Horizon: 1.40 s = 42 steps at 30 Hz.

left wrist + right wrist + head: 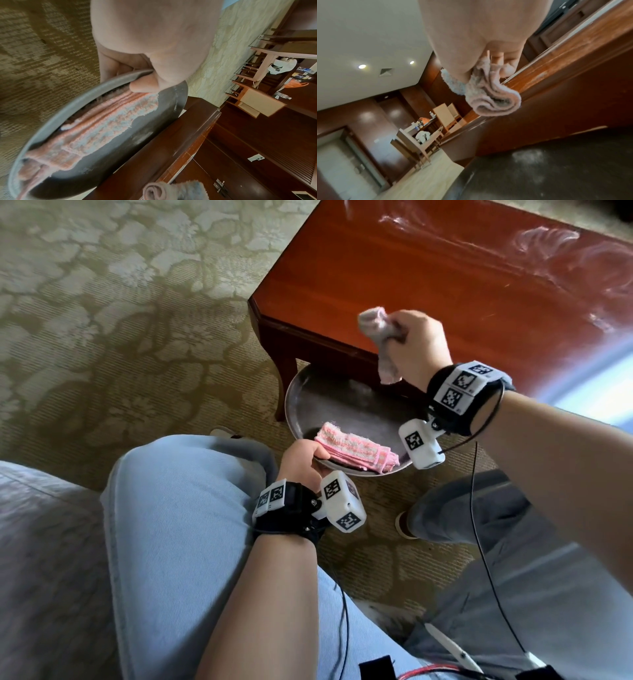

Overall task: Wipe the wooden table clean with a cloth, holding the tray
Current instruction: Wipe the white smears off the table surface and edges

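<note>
A glossy reddish wooden table [428, 278] fills the upper right, with whitish smears on its far top. My right hand [416, 347] grips a bunched grey-pink cloth [380, 337] just above the table's near edge; the same cloth [489, 100] hangs from my curled fingers in the right wrist view. My left hand [303, 458] holds the rim of a round dark metal tray [305, 392], which sits partly under the table's front edge. A folded pink-and-white towel [356, 448] lies in the tray, and my thumb [142, 85] presses on the towel [102, 129] at the rim [51, 124].
Patterned beige carpet [120, 302] spreads to the left. A curved table leg [286, 385] stands beside the tray. My knees in light jeans [178, 525] are below, with cables running along my arms. Chairs and a side table [267, 75] stand farther off.
</note>
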{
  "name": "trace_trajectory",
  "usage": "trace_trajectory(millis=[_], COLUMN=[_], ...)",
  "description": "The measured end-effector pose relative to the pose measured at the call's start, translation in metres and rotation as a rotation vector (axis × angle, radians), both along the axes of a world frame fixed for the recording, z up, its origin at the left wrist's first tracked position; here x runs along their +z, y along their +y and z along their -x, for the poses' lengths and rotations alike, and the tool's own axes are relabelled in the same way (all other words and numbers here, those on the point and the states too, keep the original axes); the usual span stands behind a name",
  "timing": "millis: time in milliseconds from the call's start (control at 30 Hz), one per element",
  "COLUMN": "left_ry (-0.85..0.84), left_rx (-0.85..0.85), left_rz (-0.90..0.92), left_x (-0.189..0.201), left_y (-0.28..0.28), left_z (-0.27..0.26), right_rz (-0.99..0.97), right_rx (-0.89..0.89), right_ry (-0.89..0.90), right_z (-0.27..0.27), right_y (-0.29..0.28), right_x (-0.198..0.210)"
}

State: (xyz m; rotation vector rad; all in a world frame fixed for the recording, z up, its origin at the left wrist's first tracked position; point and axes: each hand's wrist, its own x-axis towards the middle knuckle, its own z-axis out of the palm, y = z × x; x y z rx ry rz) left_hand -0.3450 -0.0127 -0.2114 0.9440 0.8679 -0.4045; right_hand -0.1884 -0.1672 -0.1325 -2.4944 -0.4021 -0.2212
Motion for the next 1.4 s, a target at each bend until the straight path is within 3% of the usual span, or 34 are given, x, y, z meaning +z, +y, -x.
trace_trajectory(millis=[167,400,533,767,1000,1133,1333,1400], left_ry=[0.007,0.013,-0.004,-0.001,0.009,0.01,0.021,0.039], left_rx=[0.004,0.062,0.137,0.131,0.048,0.014,-0.013,-0.015], left_rz=[0.057,0.085,0.107,0.115,0.118,0.058,-0.039,-0.033], left_x=[0.004,0.012,0.009,0.005,0.007,0.009,0.007,0.007], left_y=[0.002,0.003,0.002,0.003,0.005,0.003,0.001,0.001], left_z=[0.013,0.006,0.008,0.005,0.014,0.016,0.015,0.014], right_rz=[0.082,0.325,0.508,0.627,0.633,0.544,0.397,0.351], right_rx=[-0.183,0.229,0.269,0.265,0.217,0.149,0.222,0.208], right_ry=[0.053,-0.101,-0.122,-0.124,-0.106,-0.079,0.222,0.179], right_z=[-0.018,-0.005,-0.001,0.004,0.015,0.024,0.039,0.043], right_y=[-0.002,0.037,0.048,0.035,-0.001,-0.015,-0.04,-0.048], right_x=[-0.005,-0.018,-0.024,-0.024,-0.025,-0.026,-0.022,-0.02])
